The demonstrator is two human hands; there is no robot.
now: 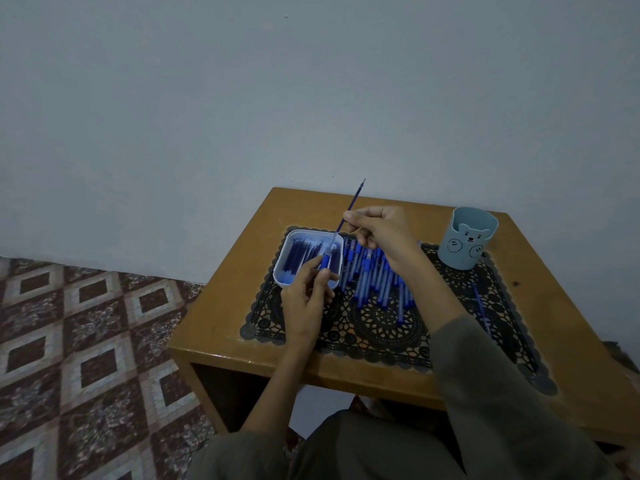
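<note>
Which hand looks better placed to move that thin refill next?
Probably the right hand: it pinches the refill along its shaft, while the left hand holds the pen barrel at the refill's lower end, over the white tray.

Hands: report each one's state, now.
Left hand: fingers pinch the pen barrel.
Right hand: fingers pinch the blue refill.

Setting: room in a home. Evidence: patterned floor tiles (86, 341) in brown diamonds, plain painted wall (242, 98), low wooden table (221, 299) carrying a black lace mat (381, 327) and bear-face pen cup (467, 240) (decorative, household sort)
</note>
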